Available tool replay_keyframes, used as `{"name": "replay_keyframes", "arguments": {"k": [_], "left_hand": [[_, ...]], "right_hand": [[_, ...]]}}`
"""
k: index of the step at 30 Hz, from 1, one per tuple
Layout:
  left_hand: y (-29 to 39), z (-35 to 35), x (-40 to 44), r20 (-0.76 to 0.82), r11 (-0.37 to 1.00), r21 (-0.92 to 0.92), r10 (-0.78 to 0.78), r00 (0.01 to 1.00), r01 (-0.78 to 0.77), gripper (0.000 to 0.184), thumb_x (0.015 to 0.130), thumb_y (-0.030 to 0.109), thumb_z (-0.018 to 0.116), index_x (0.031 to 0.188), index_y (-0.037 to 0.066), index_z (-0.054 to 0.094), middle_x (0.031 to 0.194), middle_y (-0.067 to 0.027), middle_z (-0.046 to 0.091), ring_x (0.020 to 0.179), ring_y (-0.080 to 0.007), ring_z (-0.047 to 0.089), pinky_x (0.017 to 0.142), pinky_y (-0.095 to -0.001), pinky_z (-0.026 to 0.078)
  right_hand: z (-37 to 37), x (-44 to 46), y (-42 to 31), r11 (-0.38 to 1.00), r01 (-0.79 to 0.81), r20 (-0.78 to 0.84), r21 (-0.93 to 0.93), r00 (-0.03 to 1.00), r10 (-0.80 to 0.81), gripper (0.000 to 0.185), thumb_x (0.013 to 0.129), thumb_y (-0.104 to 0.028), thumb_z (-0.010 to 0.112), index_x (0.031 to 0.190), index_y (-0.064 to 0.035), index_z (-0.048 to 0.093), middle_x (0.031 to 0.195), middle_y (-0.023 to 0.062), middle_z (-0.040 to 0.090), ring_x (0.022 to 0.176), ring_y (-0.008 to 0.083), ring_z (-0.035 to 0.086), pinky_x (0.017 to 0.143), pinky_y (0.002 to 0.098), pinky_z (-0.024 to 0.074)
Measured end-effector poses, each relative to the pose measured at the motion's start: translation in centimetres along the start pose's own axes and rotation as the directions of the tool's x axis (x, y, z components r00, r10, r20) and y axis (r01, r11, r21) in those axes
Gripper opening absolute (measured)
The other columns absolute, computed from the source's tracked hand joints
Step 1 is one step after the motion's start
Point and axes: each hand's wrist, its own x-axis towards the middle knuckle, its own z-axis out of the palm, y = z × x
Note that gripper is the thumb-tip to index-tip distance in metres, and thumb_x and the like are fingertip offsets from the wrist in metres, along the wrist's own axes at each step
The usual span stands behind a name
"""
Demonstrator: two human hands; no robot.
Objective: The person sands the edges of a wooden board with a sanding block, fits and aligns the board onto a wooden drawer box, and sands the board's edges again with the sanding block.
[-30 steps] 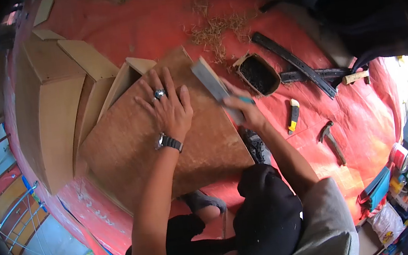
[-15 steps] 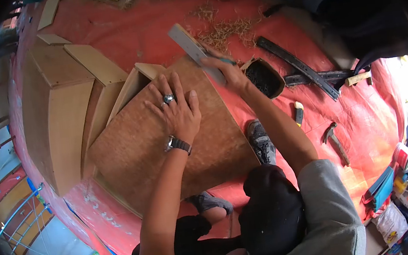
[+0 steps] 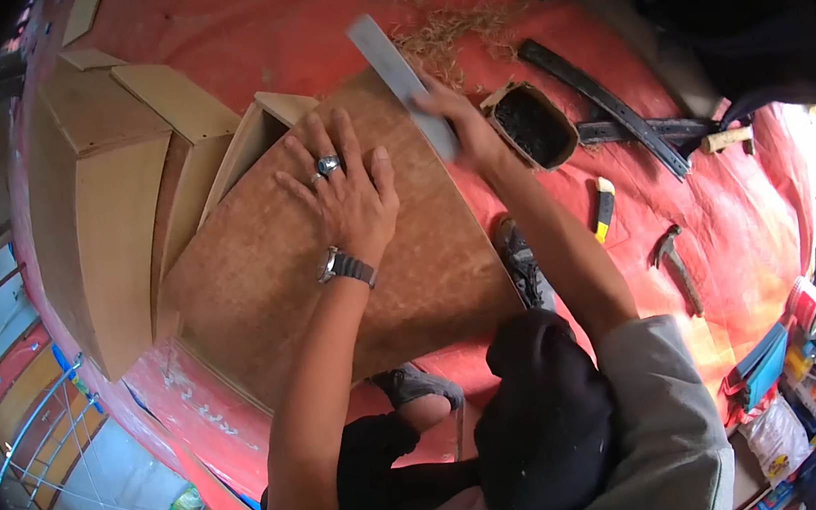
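My left hand (image 3: 353,196) lies flat with fingers spread on the broad brown face of a wooden box (image 3: 400,276). A ring and a wristwatch show on that hand and wrist. At the box's right edge, my right hand (image 3: 462,126) is wrapped round a long grey hand plane (image 3: 390,64). The plane lies along this edge, with its front end reaching past the far corner. My fingers partly hide its rear, and it is slightly blurred.
Several wooden boxes (image 3: 128,226) stand at left. Curly wood shavings (image 3: 459,38) lie beyond the plane. At right are a container of dark bits (image 3: 534,125), black rails (image 3: 603,107), a yellow-and-black cutter (image 3: 605,209) and a hammer (image 3: 677,270) on red sheeting (image 3: 729,249). Someone's dark clothing shows top right.
My right hand and the plane have shifted slightly up and right along the box edge. The left hand stays pressed on the panel. The whole view has shifted a little.
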Motion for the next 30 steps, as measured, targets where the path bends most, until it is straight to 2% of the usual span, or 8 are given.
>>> {"name": "replay_keyframes", "arguments": {"k": [6,13,15,18,20,24,28,30], "left_hand": [[-0.2,0.5,-0.2,-0.035,1.000,-0.008,0.015,0.999,-0.015,0.069,0.112,0.049,0.039,0.171,0.016,0.024,0.177,-0.0183,0.017,0.162,-0.0498,0.009,0.121,-0.0790,0.006],[-0.2,0.4,-0.3,-0.028,1.000,-0.012,0.021,0.999,-0.021,0.068,0.112,0.048,0.039,0.170,0.016,0.025,0.177,-0.0190,0.017,0.162,-0.0496,0.008,0.121,-0.0793,0.007],[-0.2,0.2,0.3,-0.016,1.000,0.004,0.017,1.000,-0.017,0.068,0.112,0.048,0.039,0.170,0.015,0.025,0.177,-0.0193,0.017,0.162,-0.0498,0.009,0.121,-0.0795,0.007],[0.1,-0.1,-0.3,0.000,1.000,0.010,0.020,1.000,-0.020,0.068,0.112,0.048,0.039,0.170,0.015,0.026,0.176,-0.0197,0.018,0.162,-0.0501,0.010,0.120,-0.0799,0.008],[-0.2,-0.1,0.4,-0.027,1.000,0.016,0.026,0.999,-0.026,0.068,0.111,0.048,0.040,0.170,0.015,0.026,0.176,-0.0196,0.019,0.161,-0.0503,0.011,0.120,-0.0800,0.009],[-0.1,0.0,0.0,-0.040,0.999,0.025,0.023,0.999,-0.022,0.069,0.111,0.048,0.040,0.170,0.015,0.026,0.176,-0.0186,0.020,0.161,-0.0502,0.012,0.121,-0.0796,0.009],[-0.2,0.6,-0.3,-0.060,1.000,0.012,0.024,0.998,-0.024,0.068,0.111,0.047,0.040,0.170,0.016,0.025,0.176,-0.0182,0.021,0.161,-0.0500,0.012,0.121,-0.0792,0.009],[-0.1,0.4,-0.1,-0.033,1.000,0.022,0.016,0.999,-0.016,0.068,0.111,0.047,0.040,0.170,0.016,0.025,0.176,-0.0184,0.019,0.161,-0.0502,0.012,0.121,-0.0792,0.009]], "right_hand": [[1.3,-2.7,-1.4,0.990,0.017,-0.049,-0.141,0.999,-0.024,0.086,0.095,-0.030,0.074,0.166,-0.0024,0.034,0.147,0.0091,0.058,0.131,0.0165,0.053,0.112,0.0306,0.0402],[-0.8,-15.4,2.0,0.986,-0.165,-0.167,0.028,0.972,0.167,0.083,0.094,-0.026,0.073,0.163,0.0030,0.037,0.152,0.0095,0.055,0.135,0.0174,0.051,0.116,0.0315,0.0366],[-0.3,-9.3,1.6,0.997,0.030,-0.095,-0.069,0.995,-0.036,0.080,0.094,-0.023,0.073,0.162,0.0037,0.040,0.147,0.0096,0.058,0.131,0.0180,0.055,0.112,0.0302,0.0402],[-3.1,-0.6,1.7,0.987,0.008,-0.028,-0.159,1.000,-0.013,0.075,0.094,-0.022,0.074,0.160,-0.0013,0.046,0.138,0.0108,0.065,0.124,0.0155,0.060,0.107,0.0289,0.0458],[0.5,0.2,-1.0,0.997,-0.080,-0.140,0.017,0.987,0.082,0.073,0.093,-0.022,0.075,0.159,-0.0018,0.048,0.136,0.0114,0.066,0.123,0.0150,0.060,0.107,0.0290,0.0456],[-1.0,-5.6,0.1,0.944,0.068,-0.064,-0.323,0.994,-0.094,0.078,0.093,-0.028,0.074,0.161,-0.0017,0.046,0.144,0.0104,0.062,0.128,0.0162,0.056,0.110,0.0289,0.0423],[-1.6,-16.5,1.5,0.973,-0.162,-0.226,-0.167,0.966,0.123,0.080,0.093,-0.027,0.074,0.161,0.0028,0.043,0.142,0.0111,0.061,0.131,0.0169,0.053,0.113,0.0307,0.0388],[-1.7,-15.9,1.6,0.975,-0.107,-0.186,-0.193,0.980,0.071,0.078,0.095,-0.023,0.073,0.160,0.0049,0.043,0.144,0.0125,0.061,0.131,0.0182,0.055,0.112,0.0313,0.0399]]}}
